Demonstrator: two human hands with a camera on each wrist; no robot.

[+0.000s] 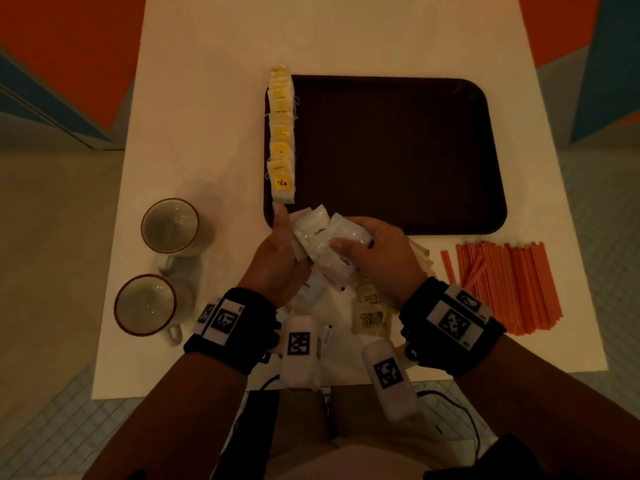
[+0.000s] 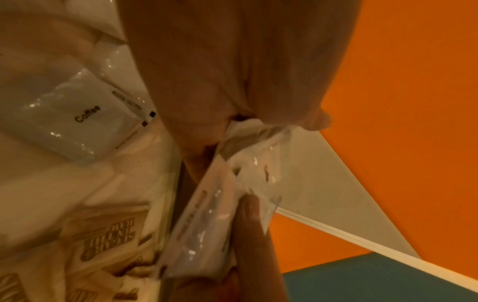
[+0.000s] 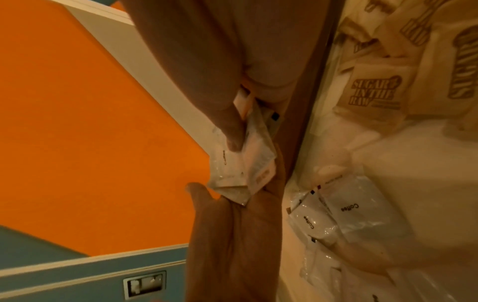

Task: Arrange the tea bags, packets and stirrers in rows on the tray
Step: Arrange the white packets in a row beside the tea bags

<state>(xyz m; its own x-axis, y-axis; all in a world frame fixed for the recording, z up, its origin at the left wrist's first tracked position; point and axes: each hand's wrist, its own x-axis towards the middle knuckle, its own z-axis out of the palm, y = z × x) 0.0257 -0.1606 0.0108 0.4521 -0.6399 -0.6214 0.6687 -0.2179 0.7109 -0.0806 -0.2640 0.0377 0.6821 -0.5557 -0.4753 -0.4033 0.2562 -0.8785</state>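
A row of yellow-tagged tea bags [image 1: 282, 136] lies along the left edge of the dark brown tray [image 1: 398, 150]. Over the tray's near left corner both hands hold a fanned bunch of white coffee packets [image 1: 317, 233]. My left hand [image 1: 280, 251] cradles them against its palm, the index finger straight. My right hand [image 1: 374, 251] pinches them, thumb on top. In the right wrist view its thumb [image 3: 232, 132] presses the packets [image 3: 240, 169]. More coffee packets [image 2: 70, 124] and brown sugar packets [image 1: 370, 311] lie under my hands. Orange stirrers [image 1: 502, 285] are heaped on the right.
Two cream mugs [image 1: 169, 225] [image 1: 145, 304] stand on the white table [image 1: 207, 116] left of the tray. The tray's middle and right hold nothing. The table's near edge is just behind my wrists. Orange and blue walls surround the table.
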